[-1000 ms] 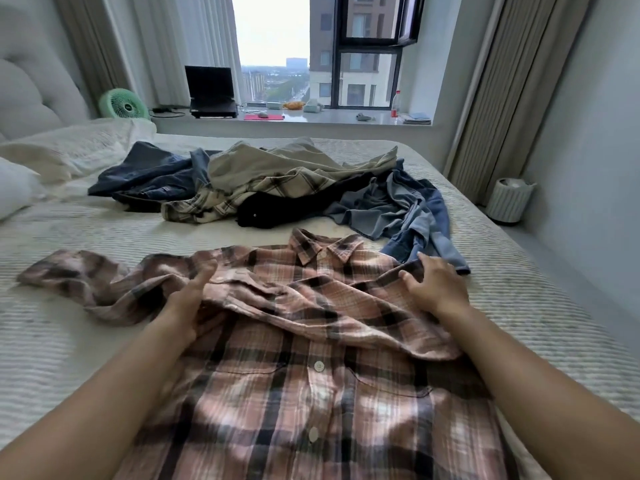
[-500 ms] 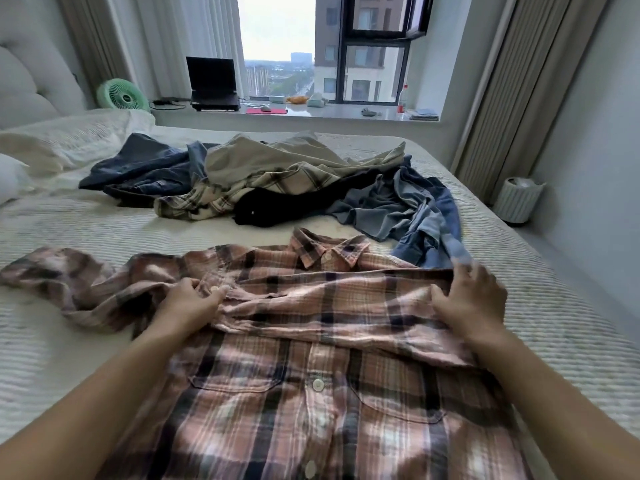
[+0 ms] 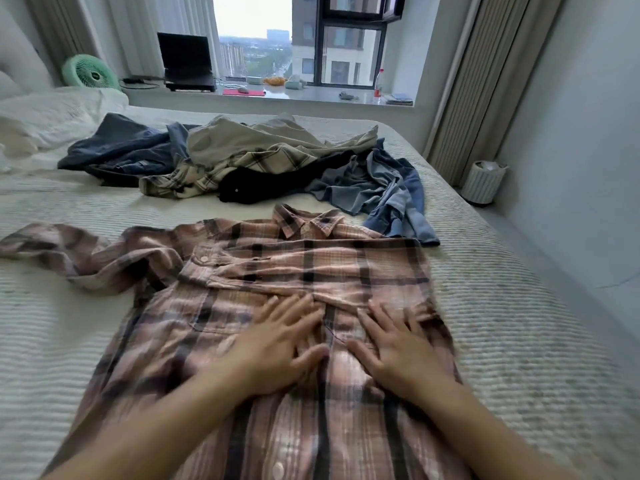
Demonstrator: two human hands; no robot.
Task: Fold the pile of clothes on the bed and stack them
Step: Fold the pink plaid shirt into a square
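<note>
Bed (image 3: pixel 502 306) holds pink plaid shirt (image 3: pixel 311 265); left hand (image 3: pixel 277 344) and right hand (image 3: pixel 394 348) spread flat; I should press wrinkles outward evenly.

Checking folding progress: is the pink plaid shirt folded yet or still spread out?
Partly folded. The pink plaid shirt lies buttoned-side up on the bed; one sleeve is folded across the chest, the other lies outstretched. Both hands press flat.
</note>
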